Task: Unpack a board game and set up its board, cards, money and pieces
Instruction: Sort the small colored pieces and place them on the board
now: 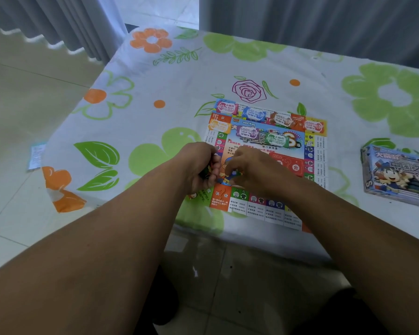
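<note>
Grey pleated curtains [300, 20] hang behind a table [179, 88] covered in a white cloth printed with green and orange flowers; pale tiled floor [22, 93] to the left, with a small printed paper leaflet [35, 155] lying on it. We note the thin, multicoloured square paper game board [252, 206] lying flat at the table's near edge, about midway along it. Small stacks of coloured paper money bills [253, 114] sit in two rows across the board's far side. A blue illustrated cardboard game box [397, 175] rests at the table's right edge, well apart from the board. Left hand [198, 165] hovers over the board's left side, fingers curled round small coloured pieces [205, 170]; we cannot identify them. Right hand [249, 170] is just beside it over the board's centre, fingers bent downward toward the left; whether they pinch a piece we cannot tell. Both forearms reach straight forward from the near edge. Handling, as we judge it: the pieces look light, hard and easy to drop, best taken singly between thumb and fingertip. The board is likely flimsy and prone to sliding on the cloth, so press lightly.
</note>
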`<state>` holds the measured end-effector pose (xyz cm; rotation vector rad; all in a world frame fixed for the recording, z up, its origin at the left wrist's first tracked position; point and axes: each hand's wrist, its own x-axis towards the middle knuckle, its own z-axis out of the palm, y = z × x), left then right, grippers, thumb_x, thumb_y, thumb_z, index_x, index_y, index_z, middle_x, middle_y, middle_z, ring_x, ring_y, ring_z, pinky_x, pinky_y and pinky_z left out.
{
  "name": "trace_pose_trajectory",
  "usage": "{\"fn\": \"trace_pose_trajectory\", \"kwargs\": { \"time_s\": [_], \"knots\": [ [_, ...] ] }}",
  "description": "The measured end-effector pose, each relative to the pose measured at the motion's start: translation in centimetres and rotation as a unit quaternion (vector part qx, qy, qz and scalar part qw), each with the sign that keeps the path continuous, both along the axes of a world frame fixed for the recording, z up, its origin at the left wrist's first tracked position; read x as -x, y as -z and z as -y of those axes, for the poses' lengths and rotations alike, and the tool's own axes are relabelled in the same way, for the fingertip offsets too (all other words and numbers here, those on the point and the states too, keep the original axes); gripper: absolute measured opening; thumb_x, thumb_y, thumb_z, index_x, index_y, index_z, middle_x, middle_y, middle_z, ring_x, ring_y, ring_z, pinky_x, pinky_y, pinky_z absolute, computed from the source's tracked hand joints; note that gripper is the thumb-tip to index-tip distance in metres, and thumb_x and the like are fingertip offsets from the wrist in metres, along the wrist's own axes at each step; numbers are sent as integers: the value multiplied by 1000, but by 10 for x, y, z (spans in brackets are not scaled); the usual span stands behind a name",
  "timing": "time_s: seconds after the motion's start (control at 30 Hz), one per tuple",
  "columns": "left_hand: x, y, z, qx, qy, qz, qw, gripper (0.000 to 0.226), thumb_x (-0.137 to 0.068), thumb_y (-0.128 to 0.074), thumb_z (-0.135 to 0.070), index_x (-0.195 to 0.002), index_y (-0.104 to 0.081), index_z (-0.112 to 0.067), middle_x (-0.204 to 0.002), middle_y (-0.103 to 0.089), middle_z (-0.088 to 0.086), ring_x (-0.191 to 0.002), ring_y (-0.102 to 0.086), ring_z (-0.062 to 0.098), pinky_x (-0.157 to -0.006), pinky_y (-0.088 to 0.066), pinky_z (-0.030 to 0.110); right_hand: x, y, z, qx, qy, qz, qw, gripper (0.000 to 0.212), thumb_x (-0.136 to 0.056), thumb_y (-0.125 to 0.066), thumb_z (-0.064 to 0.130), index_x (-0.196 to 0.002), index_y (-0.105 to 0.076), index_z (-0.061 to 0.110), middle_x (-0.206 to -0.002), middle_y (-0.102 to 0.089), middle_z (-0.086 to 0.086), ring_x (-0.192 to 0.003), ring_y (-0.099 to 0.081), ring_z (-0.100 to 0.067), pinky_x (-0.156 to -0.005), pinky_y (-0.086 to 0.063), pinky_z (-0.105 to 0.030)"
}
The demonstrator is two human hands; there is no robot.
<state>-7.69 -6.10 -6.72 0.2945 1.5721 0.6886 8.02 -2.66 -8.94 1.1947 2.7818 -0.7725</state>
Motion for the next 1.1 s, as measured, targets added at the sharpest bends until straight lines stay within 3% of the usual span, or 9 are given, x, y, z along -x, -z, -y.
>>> {"fn": "trace_pose_trajectory", "kwargs": {
  "time_s": [0.27, 0.5, 0.6, 0.9, 1.1],
  "knots": [
    [-2, 0, 0, -6, 0, 3, 1000, 38, -102, -44, -29, -67, -51, -15, -51, -48, -1, -37, -43, 9, -37, -38, 16, 2, 2, 2, -53, -30, 7, 998, 12, -91, -67, 8, -100, -72, 15, -96, -56, -4, -86, -54, -22, -69, -46, -32],
    [-3, 1, 1, -3, 1, 11, 1000, 39, -103, -43, -30, -67, -51, -15, -53, -49, 0, -40, -44, 10, -38, -38, 17, 4, 2, 4, -92, -47, 21, 994, 15, -95, -59, 12, -107, -68, 9, -99, -57, -8, -85, -54, -24, -70, -48, -35],
    [-4, -1, 1, -7, -2, 14, 1000, 39, -104, -42, -29, -70, -53, -12, -56, -51, 2, -43, -48, 12, -38, -41, 18, 7, 4, 6, -105, -38, 34, 993, 18, -89, -61, 9, -107, -64, 8, -98, -55, -11, -84, -51, -26, -66, -40, -34],
    [-2, -1, 3, 0, -15, 13, 1000, 39, -103, -41, -23, -72, -58, -7, -63, -58, 8, -49, -54, 14, -38, -44, 18, 13, -7, -5, -18, 16, 69, 997, 18, -82, -67, 13, -98, -58, 14, -101, -57, -6, -90, -55, -24, -73, -47, -35],
    [-2, 0, 1, 3, -17, 10, 1000, 36, -102, -42, -22, -75, -59, -5, -66, -58, 8, -51, -54, 15, -38, -45, 19, 7, -7, -7, -25, 30, 25, 999, 8, -82, -70, 14, -89, -67, 13, -90, -60, -2, -84, -56, -21, -65, -39, -29]
  ]
}}
